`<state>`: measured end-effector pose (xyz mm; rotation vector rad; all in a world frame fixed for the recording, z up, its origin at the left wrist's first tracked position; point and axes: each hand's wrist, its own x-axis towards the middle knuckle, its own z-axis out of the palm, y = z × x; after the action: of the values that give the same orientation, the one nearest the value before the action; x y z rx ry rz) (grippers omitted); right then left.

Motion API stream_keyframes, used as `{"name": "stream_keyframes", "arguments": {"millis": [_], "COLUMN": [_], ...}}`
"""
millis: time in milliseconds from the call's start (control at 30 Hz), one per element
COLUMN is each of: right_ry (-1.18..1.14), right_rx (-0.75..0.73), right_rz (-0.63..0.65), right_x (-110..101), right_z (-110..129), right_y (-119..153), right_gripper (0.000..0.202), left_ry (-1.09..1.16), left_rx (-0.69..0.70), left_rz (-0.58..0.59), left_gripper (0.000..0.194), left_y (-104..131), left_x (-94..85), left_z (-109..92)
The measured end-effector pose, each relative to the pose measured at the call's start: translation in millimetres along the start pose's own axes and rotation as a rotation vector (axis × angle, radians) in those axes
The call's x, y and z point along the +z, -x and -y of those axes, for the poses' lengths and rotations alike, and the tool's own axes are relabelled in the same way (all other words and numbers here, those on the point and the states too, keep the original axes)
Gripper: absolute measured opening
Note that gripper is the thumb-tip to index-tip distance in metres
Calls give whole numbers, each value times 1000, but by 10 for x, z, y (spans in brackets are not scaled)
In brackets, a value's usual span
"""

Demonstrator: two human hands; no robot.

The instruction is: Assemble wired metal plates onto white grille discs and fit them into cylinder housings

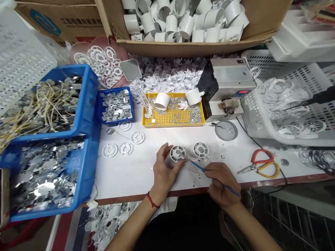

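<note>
My left hand (164, 170), with a red string at the wrist, curls thumb and fingers around a white round slotted housing (178, 153) on the table. A slim blue-handled brush (197, 166) is pinched in my right hand (222, 183). Its grey tip touches the middle of the housing. Just right of that stands a second white round housing (201, 150) with a square grey piece in its centre. Thin white wires (193, 169) lie between my hands. Several flat white slotted discs (126, 149) rest farther left.
Blue bins (86, 157) of metal pieces stand left. A yellow tray (172, 122) of small metal parts, a metal machine (229, 78) and a round grey lid (226, 130) lie beyond my hands. Red-and-yellow-handled cutters (261, 164) lie right, near a white basket (309, 139). A cardboard box (178, 48) holds white cylinders.
</note>
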<state>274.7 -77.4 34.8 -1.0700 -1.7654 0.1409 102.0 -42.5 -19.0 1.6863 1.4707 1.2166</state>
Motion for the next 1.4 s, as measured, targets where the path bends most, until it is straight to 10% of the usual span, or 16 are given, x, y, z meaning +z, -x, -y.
{"name": "stream_keyframes", "arguments": {"millis": [367,833,1400], "right_ry": [-1,134,70], "right_rx": [60,-23,-35], "right_rz": [32,298,333], "right_x": [-3,-14,-118], "right_z": [7,210,89], "right_y": [-11,-676,-568], "right_gripper": [21,13,16], "left_ry": [-5,6,-3], "left_rx": [20,40,75], "left_rz": [-21,-31,-33], "left_gripper": [68,65,67], "left_y": [8,3,-3], "left_x": [13,15,22], "left_z": [17,-4,30]}}
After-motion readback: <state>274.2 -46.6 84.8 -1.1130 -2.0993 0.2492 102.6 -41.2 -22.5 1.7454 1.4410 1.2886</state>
